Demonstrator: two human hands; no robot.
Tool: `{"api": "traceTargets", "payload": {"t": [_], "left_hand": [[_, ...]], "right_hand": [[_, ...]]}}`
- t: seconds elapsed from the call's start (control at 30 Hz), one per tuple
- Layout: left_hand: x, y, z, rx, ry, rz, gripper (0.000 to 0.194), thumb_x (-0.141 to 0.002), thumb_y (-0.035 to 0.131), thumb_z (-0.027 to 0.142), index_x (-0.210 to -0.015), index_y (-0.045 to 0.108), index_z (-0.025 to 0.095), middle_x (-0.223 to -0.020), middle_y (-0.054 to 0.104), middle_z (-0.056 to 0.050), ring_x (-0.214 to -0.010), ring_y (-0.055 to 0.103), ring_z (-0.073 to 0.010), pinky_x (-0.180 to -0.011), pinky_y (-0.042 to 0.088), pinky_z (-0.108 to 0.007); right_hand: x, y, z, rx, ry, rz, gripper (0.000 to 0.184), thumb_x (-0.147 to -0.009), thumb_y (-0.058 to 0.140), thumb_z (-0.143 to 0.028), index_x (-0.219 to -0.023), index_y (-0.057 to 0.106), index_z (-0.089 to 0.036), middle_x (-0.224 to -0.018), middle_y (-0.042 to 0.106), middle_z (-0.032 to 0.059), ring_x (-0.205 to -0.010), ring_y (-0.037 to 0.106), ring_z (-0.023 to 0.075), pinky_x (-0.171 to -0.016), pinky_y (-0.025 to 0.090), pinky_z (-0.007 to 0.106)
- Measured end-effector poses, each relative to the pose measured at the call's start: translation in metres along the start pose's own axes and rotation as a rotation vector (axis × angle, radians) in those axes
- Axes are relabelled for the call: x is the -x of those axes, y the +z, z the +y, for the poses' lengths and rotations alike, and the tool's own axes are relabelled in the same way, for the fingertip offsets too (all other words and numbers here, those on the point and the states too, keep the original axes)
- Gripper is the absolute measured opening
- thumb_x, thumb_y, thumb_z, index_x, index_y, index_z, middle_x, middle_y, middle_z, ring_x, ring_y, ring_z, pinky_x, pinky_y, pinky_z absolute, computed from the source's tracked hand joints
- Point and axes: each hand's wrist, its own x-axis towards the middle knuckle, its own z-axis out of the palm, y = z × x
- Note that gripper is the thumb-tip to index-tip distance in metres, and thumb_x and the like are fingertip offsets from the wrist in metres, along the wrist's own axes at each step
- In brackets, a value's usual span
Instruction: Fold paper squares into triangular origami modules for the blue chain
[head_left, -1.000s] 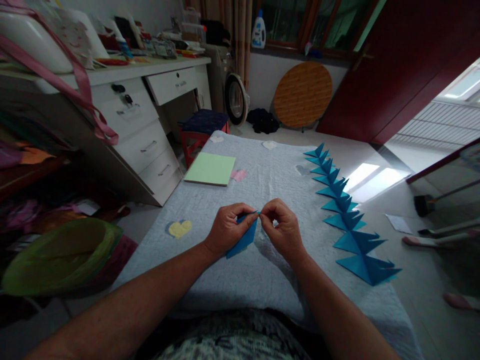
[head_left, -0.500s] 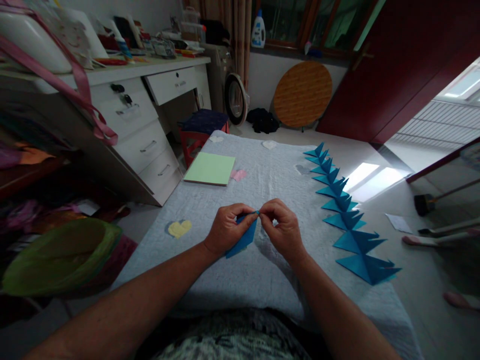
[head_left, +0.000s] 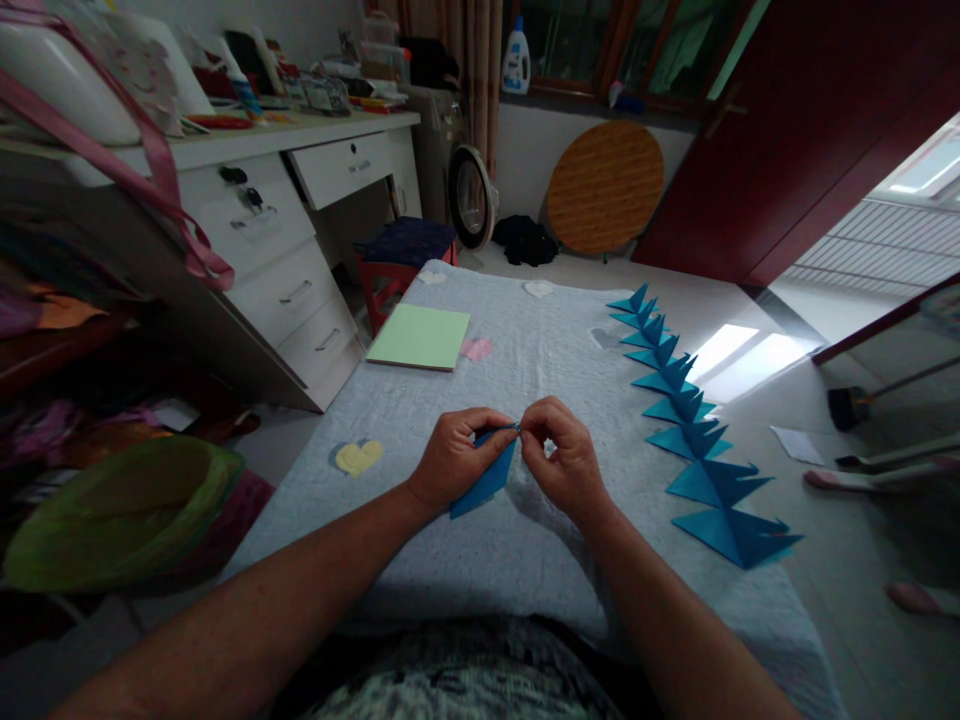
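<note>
A folded piece of blue origami paper point(head_left: 484, 487) is pinched between the thumb and fingers of my left hand point(head_left: 459, 452), its wide part pointing down toward me. At its upper tip, the thumb and forefinger of my right hand point(head_left: 561, 452) pinch the small end, close against my left fingertips. The tip itself is mostly hidden by the fingers. Along the right of the cloth-covered table stands a row of several blue paper cranes point(head_left: 701, 435) with pointed wings. A stack of light green square paper point(head_left: 420, 337) lies at the far left of the table.
The table has a pale blue cloth point(head_left: 555, 345) with heart patches. A green-lined bin point(head_left: 127, 515) stands to the left, below a white drawer desk point(head_left: 262, 260). Beyond the table are a stool point(head_left: 409, 243), a washing machine door point(head_left: 472, 198) and a round wooden board point(head_left: 606, 188).
My hands stay almost in place. The right fingers shift very slightly at the paper's tip, and the blue paper tilts a little.
</note>
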Motion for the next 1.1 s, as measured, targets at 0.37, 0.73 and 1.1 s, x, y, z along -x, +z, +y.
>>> {"api": "traceTargets", "payload": {"t": [0.37, 0.73, 1.1], "left_hand": [[0.0007, -0.0005, -0.0022, -0.014, 0.027, 0.004, 0.008, -0.082, 0.071, 0.022, -0.082, 0.076, 0.016, -0.077, 0.076, -0.002, -0.070, 0.067, -0.0156, -0.068, 0.051, -0.025], [-0.0018, -0.0003, -0.0062, 0.062, -0.076, -0.034, 0.013, -0.082, 0.071, 0.027, -0.082, 0.076, 0.015, -0.077, 0.074, -0.003, -0.071, 0.065, -0.0154, -0.068, 0.050, -0.025], [-0.0016, 0.0002, -0.0021, 0.020, -0.040, -0.035, 0.009, -0.081, 0.069, 0.023, -0.080, 0.072, 0.015, -0.072, 0.069, 0.000, -0.068, 0.061, -0.0133, -0.066, 0.048, -0.024]], "right_hand": [[-0.0016, -0.0025, -0.0004, 0.053, -0.057, -0.017, 0.016, -0.081, 0.052, -0.005, -0.080, 0.056, -0.021, -0.078, 0.051, -0.0007, -0.064, 0.050, 0.0115, -0.058, 0.042, 0.025], [-0.0013, -0.0037, 0.0039, 0.102, -0.073, -0.052, 0.017, -0.083, 0.052, -0.006, -0.085, 0.060, -0.021, -0.081, 0.053, 0.0005, -0.066, 0.052, 0.0121, -0.058, 0.042, 0.025], [-0.0012, -0.0018, 0.0019, 0.030, 0.010, -0.059, 0.012, -0.081, 0.055, -0.008, -0.082, 0.056, -0.021, -0.079, 0.053, -0.0005, -0.063, 0.052, 0.0119, -0.057, 0.044, 0.025]]}}
